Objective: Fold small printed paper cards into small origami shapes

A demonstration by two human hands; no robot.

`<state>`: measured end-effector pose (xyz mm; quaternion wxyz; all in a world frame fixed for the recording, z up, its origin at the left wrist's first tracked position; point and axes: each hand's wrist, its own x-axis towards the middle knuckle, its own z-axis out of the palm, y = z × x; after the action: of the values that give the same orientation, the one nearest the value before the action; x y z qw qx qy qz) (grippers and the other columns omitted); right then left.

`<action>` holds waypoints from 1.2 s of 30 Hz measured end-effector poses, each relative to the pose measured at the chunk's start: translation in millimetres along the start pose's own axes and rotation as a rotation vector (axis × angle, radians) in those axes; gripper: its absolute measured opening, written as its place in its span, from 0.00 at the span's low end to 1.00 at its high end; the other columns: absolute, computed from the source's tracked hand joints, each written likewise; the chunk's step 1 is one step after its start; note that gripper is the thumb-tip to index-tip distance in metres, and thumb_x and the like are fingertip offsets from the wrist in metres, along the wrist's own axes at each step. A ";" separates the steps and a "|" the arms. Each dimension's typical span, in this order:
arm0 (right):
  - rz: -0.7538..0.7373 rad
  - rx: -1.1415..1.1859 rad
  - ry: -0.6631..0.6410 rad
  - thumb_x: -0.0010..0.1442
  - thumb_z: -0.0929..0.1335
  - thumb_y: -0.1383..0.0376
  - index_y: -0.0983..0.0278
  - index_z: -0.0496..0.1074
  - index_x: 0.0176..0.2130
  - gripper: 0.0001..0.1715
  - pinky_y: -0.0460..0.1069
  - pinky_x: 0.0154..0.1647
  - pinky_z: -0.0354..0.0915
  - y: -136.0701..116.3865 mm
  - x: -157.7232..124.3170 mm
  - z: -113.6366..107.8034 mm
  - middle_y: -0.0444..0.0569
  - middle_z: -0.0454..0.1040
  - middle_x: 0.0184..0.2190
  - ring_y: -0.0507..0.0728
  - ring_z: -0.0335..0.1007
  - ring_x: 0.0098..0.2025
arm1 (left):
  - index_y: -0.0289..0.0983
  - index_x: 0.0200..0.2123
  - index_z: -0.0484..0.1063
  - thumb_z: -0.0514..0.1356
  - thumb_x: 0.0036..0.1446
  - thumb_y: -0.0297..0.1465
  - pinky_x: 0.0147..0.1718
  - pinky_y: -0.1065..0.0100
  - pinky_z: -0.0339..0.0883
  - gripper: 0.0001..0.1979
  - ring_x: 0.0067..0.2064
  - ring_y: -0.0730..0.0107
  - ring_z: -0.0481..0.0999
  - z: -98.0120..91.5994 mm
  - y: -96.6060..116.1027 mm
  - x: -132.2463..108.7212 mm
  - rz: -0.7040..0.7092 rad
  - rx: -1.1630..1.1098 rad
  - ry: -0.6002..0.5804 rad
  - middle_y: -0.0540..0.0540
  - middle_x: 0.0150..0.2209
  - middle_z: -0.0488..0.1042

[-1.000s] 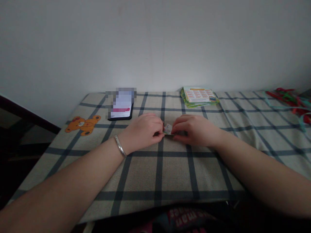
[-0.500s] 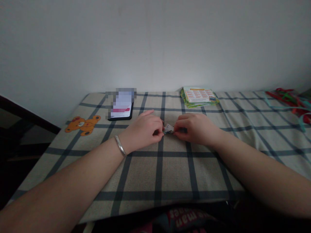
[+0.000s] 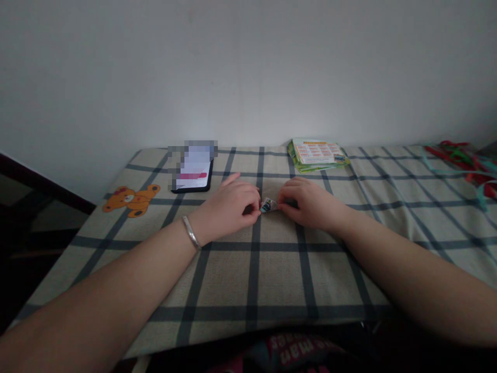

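A small folded piece of printed paper (image 3: 268,204), white with dark and bluish print, is held just above or on the checked tablecloth (image 3: 277,274). My left hand (image 3: 233,204), with a silver bangle at the wrist, pinches its left end between thumb and fingertips. From the other side, the fingertips of my right hand (image 3: 306,202) pinch the right end. The fingers hide parts of both ends, so the full shape of the fold does not show.
A phone (image 3: 193,173) with a lit screen lies behind my left hand. At the back is a stack of printed leaflets (image 3: 318,154). An orange bear cutout (image 3: 132,200) lies at left, tangled coloured ribbons (image 3: 466,160) at far right. A wall (image 3: 248,72) rises behind the table.
The folded paper has turned a little, so more dark and bluish print shows. The fingers of my right hand have shifted slightly on its end; my left hand stays nearly in place.
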<state>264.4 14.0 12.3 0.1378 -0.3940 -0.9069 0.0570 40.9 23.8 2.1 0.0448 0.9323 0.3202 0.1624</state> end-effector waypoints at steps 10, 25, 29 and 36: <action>0.052 -0.028 0.008 0.60 0.66 0.66 0.64 0.76 0.34 0.08 0.50 0.40 0.60 -6.2 -1.2 -2.7 0.48 0.76 0.31 0.57 0.68 0.37 | 0.38 0.28 0.71 0.57 0.55 0.30 0.60 0.49 0.48 0.05 0.43 0.67 0.73 1.4 -3.5 0.5 -0.008 -0.045 -0.014 0.51 0.36 0.76; 0.279 0.099 -0.024 0.58 0.66 0.65 0.61 0.76 0.33 0.08 0.46 0.30 0.58 -6.5 1.1 -0.3 0.45 0.77 0.30 0.52 0.69 0.30 | 0.38 0.26 0.72 0.59 0.52 0.27 0.55 0.54 0.59 0.04 0.45 0.63 0.75 0.9 -1.3 2.4 -0.016 -0.099 0.029 0.49 0.34 0.78; 0.324 0.197 -0.039 0.57 0.67 0.63 0.61 0.76 0.32 0.07 0.46 0.29 0.58 -3.3 1.8 2.4 0.44 0.78 0.29 0.52 0.69 0.29 | 0.38 0.26 0.73 0.60 0.54 0.28 0.53 0.56 0.62 0.05 0.47 0.62 0.75 1.8 -0.7 3.2 -0.037 -0.111 0.046 0.48 0.33 0.78; 0.375 0.249 -0.038 0.56 0.68 0.64 0.62 0.76 0.31 0.07 0.46 0.27 0.58 -1.8 5.4 3.7 0.45 0.78 0.28 0.51 0.69 0.29 | 0.37 0.25 0.73 0.60 0.55 0.29 0.48 0.57 0.66 0.07 0.42 0.62 0.76 5.4 4.2 5.7 -0.140 -0.104 0.067 0.49 0.30 0.77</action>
<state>258.6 16.7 10.3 0.1553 -0.5343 -0.8063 0.2007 49.4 24.1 -0.7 0.0934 0.8981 0.3770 0.2064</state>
